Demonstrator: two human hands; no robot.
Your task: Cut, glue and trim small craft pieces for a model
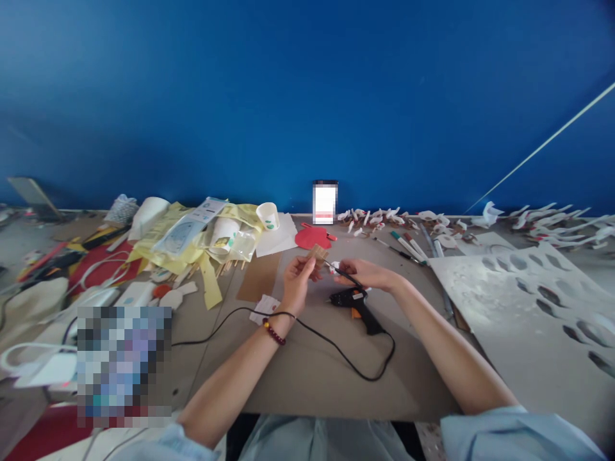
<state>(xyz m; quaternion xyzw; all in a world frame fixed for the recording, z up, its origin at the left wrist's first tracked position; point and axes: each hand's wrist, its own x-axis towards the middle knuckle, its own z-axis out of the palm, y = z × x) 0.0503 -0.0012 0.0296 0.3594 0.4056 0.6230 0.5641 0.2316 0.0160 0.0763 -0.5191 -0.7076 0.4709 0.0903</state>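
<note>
My left hand (298,276) pinches a small piece of brown corrugated cardboard (318,252) above the middle of the table. Dark-handled scissors (344,275) are in my right hand (366,273), their blades pointing left at the cardboard's edge. Whether the blades are touching it I cannot tell. A small white piece (335,266) shows beside the blades, partly hidden. Just below my right hand lies a black glue gun (362,308), its nozzle to the left. Its cord (336,349) loops across the table and passes by my left wrist.
Behind my hands lie red paper (311,238) and a propped-up phone (325,203). White cut-outs (384,215) line the wall; markers (408,246) and a white sheet with holes (509,288) are right. Leftward are yellow packages (168,232), a paper cup (268,216) and flat brown cardboard (258,278).
</note>
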